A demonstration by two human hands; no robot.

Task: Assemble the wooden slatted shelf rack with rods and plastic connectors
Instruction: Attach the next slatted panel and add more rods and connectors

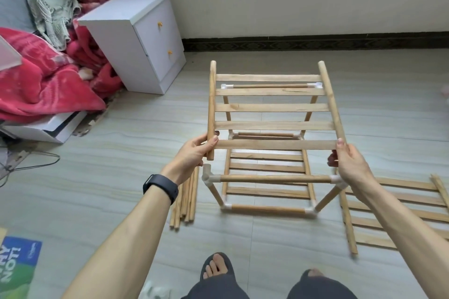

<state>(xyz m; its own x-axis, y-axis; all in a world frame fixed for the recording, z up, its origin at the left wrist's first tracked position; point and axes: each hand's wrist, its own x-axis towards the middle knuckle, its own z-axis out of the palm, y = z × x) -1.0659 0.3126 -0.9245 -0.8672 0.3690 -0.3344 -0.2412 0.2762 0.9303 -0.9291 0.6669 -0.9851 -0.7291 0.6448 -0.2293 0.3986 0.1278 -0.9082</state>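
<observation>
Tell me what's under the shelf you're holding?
The half-built rack frame: rods in white connectors, another slatted shelf at its bottom. Slats of the held shelf hide parts of the back rods.

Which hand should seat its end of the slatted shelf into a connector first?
Left, probably. The left hand grips a rail of the slatted shelf, and the rail's end hangs just above the near-left white connector. The right hand partly hides its corner's connector.

Illegible lettering on blue sheet [17,268]
</observation>
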